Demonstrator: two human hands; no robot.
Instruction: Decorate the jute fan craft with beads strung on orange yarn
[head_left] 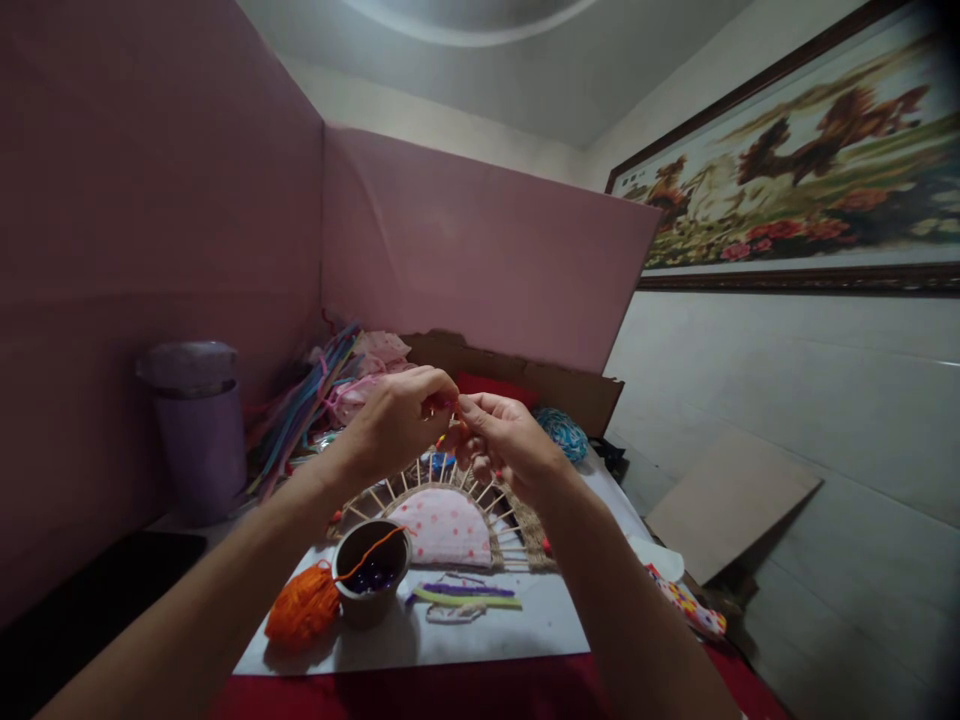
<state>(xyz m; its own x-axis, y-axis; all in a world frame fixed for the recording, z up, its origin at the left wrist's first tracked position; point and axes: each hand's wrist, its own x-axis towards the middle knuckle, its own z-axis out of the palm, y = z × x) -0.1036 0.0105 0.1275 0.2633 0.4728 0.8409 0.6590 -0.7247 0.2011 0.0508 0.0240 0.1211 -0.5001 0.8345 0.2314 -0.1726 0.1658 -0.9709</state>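
Observation:
My left hand and my right hand meet in front of me, both with fingers pinched together. Between the fingertips I see a small pink and orange bit, too small to name. An orange yarn strand runs from the orange yarn ball up toward my hands. Below my hands lies a half-round woven frame with wooden spokes, a pink dotted centre and a jute edge. A small cup with dark beads stands beside the yarn ball.
A white sheet covers a red table. Loose yarn pieces lie on it. A lilac lidded container stands at the left beside coloured strips. Pink screens, a cardboard box, a blue yarn ball stand behind.

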